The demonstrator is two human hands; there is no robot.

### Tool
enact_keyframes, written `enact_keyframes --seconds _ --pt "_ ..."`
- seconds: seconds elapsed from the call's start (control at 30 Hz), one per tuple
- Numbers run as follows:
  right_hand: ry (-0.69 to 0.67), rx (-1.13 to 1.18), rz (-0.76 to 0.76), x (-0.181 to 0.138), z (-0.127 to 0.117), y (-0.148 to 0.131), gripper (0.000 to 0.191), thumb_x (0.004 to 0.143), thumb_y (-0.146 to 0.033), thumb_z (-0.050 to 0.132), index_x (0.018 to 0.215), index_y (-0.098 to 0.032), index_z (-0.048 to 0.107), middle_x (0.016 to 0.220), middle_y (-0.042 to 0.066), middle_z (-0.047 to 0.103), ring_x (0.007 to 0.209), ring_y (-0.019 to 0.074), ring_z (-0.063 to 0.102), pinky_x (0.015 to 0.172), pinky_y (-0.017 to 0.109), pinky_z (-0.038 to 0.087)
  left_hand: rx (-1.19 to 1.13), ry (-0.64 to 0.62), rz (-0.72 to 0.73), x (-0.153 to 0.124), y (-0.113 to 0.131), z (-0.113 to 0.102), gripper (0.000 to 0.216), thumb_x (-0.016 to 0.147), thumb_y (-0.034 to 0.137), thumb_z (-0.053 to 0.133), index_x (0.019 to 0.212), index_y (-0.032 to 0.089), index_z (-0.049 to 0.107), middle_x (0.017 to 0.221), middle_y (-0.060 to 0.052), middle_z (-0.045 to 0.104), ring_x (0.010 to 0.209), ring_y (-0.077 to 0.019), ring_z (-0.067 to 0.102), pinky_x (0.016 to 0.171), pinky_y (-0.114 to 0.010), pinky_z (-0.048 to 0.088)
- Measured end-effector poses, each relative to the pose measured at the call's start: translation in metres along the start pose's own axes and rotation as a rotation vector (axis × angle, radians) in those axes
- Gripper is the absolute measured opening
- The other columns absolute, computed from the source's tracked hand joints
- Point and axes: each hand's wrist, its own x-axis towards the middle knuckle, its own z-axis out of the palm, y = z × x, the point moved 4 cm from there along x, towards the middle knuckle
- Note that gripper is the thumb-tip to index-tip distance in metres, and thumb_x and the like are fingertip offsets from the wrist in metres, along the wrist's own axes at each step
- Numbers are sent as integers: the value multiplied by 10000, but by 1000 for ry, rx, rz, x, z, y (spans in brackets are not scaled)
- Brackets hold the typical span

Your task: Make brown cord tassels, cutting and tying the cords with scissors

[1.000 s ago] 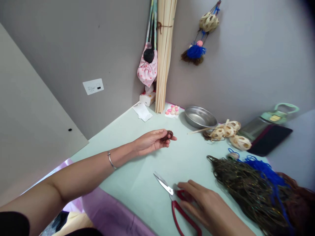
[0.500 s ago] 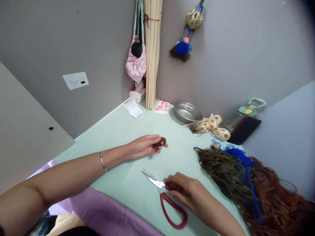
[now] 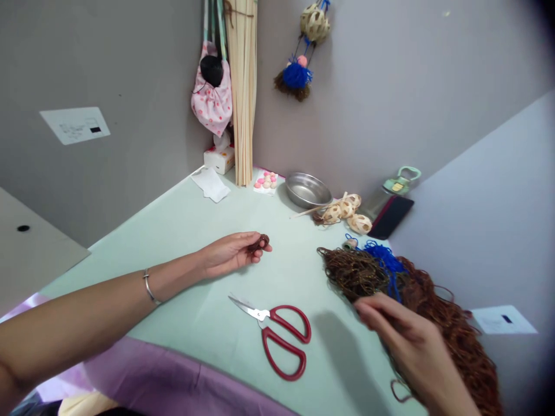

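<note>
On pale green bench (image 3: 165, 231): left hand (image 3: 228, 255) pinches small brown thread coil (image 3: 259, 242); right hand (image 3: 410, 344), blurred, on brown thread heap (image 3: 453, 326), grip unclear; red scissors (image 3: 281, 338) between hands.

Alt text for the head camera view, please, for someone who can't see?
A person's left hand pinches a small brown coil over a green table, while the right hand is at a brown cord pile; red scissors lie between.

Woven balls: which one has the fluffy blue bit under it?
The woven ball hanging on the wall. A blue tassel dangles below it, while the other woven balls lie on the table beside the metal bowl.
</note>
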Motion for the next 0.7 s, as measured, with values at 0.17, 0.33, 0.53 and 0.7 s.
enact_keyframes --seconds 0.17,0.33,0.53,0.7 --pt "373 -49 274 -19 -54 43 375 733 -587 687 809 -221 717 691 34 681 613 194 581 539 272 472 -41 -35 -9 0 -1 1 185 955 198 526 878 81 647 972 -99 612 728 -75 549 706 -195 517" --pt "344 -83 122 -3 -48 27 320 773 -534 672 867 -232 716 857 48 721 723 206 624 640 291 501 -40 -19 -24 -1 -4 1 180 952 193 529 879 78 647 969 -96 607 720 -70 547 698 -185 525" --pt "214 -431 -162 47 -9 6 251 926 -394 506 906 -220 686 926 65 701 846 233 659 738 341 511 -36 5 -34 1 -5 1 191 957 186 514 866 77 642 957 -96 606 700 -65 546 675 -171 530" --pt "-68 -717 -71 75 -5 22 185 847 -303 529 862 -224 696 946 91 725 860 299 671 654 372 503 -32 0 -25 -1 -2 -1 187 953 213 534 897 81 653 978 -96 609 706 -65 540 685 -178 529"
